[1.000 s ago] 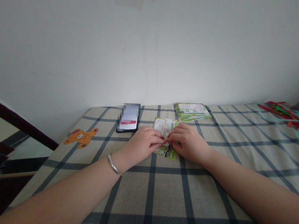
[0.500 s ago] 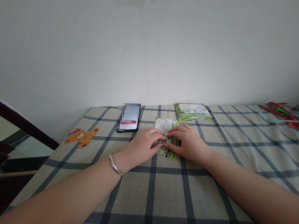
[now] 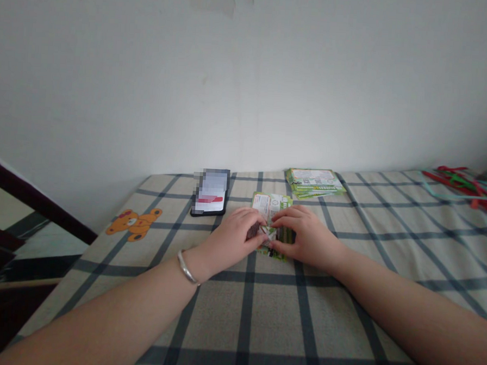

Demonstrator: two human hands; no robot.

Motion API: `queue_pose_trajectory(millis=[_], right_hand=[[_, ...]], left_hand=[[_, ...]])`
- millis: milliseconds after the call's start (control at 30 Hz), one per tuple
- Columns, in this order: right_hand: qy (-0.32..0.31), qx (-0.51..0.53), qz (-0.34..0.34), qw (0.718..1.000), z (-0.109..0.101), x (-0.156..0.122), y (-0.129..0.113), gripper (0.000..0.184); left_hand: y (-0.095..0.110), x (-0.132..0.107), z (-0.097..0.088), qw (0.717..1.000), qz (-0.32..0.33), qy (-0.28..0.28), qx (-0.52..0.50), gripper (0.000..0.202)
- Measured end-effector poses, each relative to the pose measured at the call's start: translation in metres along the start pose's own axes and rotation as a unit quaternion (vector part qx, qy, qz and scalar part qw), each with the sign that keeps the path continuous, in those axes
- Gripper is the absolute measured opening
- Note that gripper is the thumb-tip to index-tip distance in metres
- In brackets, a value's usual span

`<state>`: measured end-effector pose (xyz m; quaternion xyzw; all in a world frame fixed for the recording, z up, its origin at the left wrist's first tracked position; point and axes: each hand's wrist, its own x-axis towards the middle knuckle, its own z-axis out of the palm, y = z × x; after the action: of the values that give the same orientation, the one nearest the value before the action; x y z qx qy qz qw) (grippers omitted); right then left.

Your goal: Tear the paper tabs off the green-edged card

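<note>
A green and white printed leaflet [image 3: 270,205] lies on the checked cloth [image 3: 261,314] in front of me. My left hand [image 3: 232,237], with a silver bangle on the wrist, and my right hand [image 3: 306,234] meet over its near half. Both hands pinch the paper with curled fingers, and a folded part of it stands up between the fingertips. The leaflet's far end shows beyond my hands; the rest is hidden under them.
A stack of similar green leaflets [image 3: 313,182] lies by the wall at the back. A black phone [image 3: 210,193] with a lit screen lies to the left. Red and green ribbons [image 3: 467,186] lie at the far right. A bear print [image 3: 133,222] marks the cloth's left edge.
My fingers have drawn the leaflet's near part up off the cloth into a fold; both hands have shifted slightly. The phone and stack have not moved.
</note>
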<state>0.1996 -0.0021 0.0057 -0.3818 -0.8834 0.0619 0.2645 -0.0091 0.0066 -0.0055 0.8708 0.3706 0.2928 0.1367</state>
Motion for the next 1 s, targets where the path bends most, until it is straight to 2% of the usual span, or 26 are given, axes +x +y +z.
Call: queue_pose_trajectory(millis=[200,333,433,633,833,1000], right_hand=[[-0.040,0.035,-0.029,0.998,-0.003,0.003,-0.004,0.012],[-0.047,0.031,-0.023,0.998,-0.003,0.004,-0.006,0.010],[-0.037,0.022,-0.014,0.999,-0.002,0.004,-0.004,0.010],[0.000,-0.012,0.009,1.000,0.002,0.003,-0.003,0.009],[0.047,-0.006,-0.012,0.999,0.003,0.004,-0.002,0.004],[0.067,-0.014,-0.025,0.997,0.001,0.003,-0.004,0.007]], left_hand=[[0.003,0.000,-0.003,0.999,-0.035,0.008,0.013,0.014],[0.006,0.000,-0.004,0.999,-0.016,0.035,0.022,0.015],[0.008,0.000,-0.005,0.998,0.008,0.064,0.014,0.015],[0.007,0.000,-0.005,0.996,0.036,0.083,0.011,0.013],[0.009,-0.001,-0.006,0.993,0.073,0.090,0.037,0.011],[0.012,-0.001,-0.008,0.990,0.089,0.089,0.059,0.012]])
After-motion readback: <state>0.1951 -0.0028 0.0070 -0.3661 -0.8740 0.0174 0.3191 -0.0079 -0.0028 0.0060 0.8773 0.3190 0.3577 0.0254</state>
